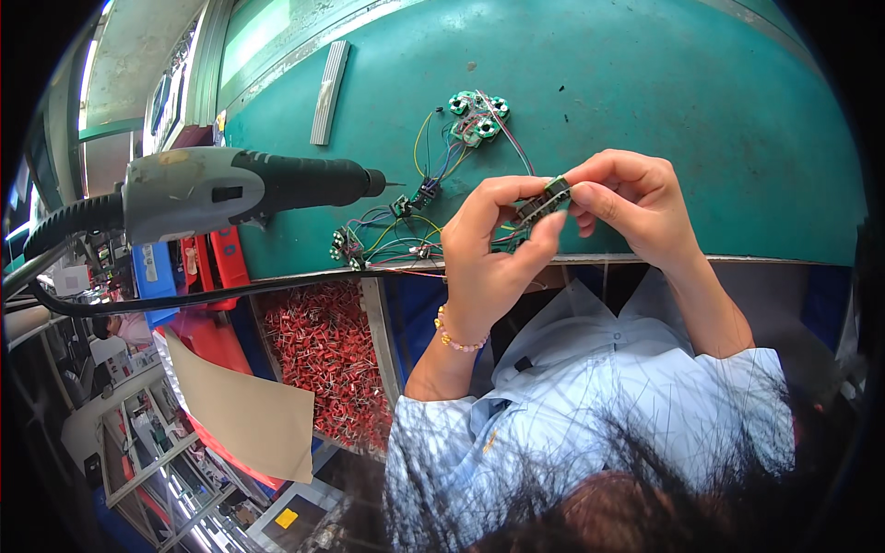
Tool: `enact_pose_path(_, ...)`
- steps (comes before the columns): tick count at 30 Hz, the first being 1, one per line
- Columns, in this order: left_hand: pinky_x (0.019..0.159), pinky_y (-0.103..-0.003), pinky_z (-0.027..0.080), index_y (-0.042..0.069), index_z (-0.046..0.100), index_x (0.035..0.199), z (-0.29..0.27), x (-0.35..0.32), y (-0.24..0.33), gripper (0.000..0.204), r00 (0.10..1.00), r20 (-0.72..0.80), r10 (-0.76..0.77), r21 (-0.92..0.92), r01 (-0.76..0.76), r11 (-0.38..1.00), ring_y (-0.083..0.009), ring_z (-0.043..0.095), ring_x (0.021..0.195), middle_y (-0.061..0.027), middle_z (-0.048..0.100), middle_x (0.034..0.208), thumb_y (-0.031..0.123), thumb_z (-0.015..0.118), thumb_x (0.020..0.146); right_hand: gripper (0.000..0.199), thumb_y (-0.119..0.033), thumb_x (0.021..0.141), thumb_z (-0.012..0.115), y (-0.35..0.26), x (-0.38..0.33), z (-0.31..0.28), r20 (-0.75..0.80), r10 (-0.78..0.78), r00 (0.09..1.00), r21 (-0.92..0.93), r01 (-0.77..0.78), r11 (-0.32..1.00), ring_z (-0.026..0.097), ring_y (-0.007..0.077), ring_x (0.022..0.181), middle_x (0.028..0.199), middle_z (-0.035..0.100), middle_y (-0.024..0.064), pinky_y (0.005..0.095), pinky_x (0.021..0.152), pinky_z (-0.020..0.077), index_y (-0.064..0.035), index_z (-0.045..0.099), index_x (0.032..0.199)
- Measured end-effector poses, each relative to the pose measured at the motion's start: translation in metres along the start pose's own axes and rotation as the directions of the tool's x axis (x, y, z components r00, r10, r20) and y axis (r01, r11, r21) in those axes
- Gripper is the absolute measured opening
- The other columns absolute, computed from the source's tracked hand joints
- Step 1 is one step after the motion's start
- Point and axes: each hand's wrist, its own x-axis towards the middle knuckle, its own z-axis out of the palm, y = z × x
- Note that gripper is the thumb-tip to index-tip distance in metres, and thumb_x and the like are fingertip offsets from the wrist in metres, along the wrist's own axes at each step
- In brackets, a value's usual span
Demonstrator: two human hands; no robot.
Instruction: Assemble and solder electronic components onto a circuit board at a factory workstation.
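Both hands meet over the near edge of a green table point(645, 101). My left hand point(493, 253) pinches a small green and black circuit board point(544, 201) from below with thumb and fingers. My right hand point(627, 203) grips the same board from the right, fingertips on its upper end. Thin coloured wires point(406, 244) run from the board to several small boards lying on the table, including a cluster of round green modules point(477, 115) farther back. A bead bracelet sits on my left wrist.
An electric screwdriver point(230, 189) hangs at the left, its tip pointing right toward the wires, with a black cable below. A grey ridged bar point(328, 92) lies on the table. Below the table edge a bin holds many small red components point(327, 355); brown card point(244, 410) leans beside it.
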Motion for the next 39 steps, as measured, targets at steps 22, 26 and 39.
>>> enact_pose_path(22, 0.071, -0.031, 0.050, 0.005, 0.059, 0.094, 0.0079, 0.0018, -0.0038, 0.033, 0.874, -0.024, 0.485, 0.400, -0.436, 0.806, -0.0220, 0.062, 0.084, -0.0100, 0.065, 0.092, -0.005, 0.074, 0.066, 0.018, -0.001, 0.087, 0.057, 0.0002, -0.0011, -0.0014, 0.106, -0.087, 0.991, 0.025, 0.085, 0.996, 0.064, 0.0141, 0.088, 0.094, 0.067, 0.0110, 0.0266, 0.080, 0.0519, 0.0071, 0.063, 0.102)
enact_pose_path(26, 0.071, -0.031, 0.050, 0.005, 0.059, 0.093, 0.0082, 0.0024, -0.0025, 0.033, 0.870, -0.018, 0.492, 0.410, -0.443, 0.797, -0.0217, 0.062, 0.083, -0.0097, 0.065, 0.092, -0.005, 0.074, 0.066, 0.018, -0.001, 0.087, 0.056, 0.0011, -0.0011, -0.0012, 0.100, -0.084, 0.991, 0.034, 0.081, 0.996, 0.064, 0.0140, 0.087, 0.094, 0.067, 0.0110, 0.0266, 0.079, 0.0520, 0.0072, 0.063, 0.102)
enact_pose_path(39, 0.074, -0.031, 0.051, 0.004, 0.058, 0.094, 0.0031, 0.0039, -0.0037, 0.029, 0.907, -0.006, 0.421, 0.403, -0.383, 0.831, -0.0240, 0.064, 0.089, -0.0120, 0.064, 0.097, -0.003, 0.074, 0.070, 0.017, -0.002, 0.088, 0.058, 0.0012, -0.0011, 0.0000, 0.093, -0.067, 0.993, 0.041, 0.064, 0.997, 0.064, 0.0140, 0.085, 0.093, 0.067, 0.0108, 0.0267, 0.078, 0.0526, 0.0069, 0.062, 0.101)
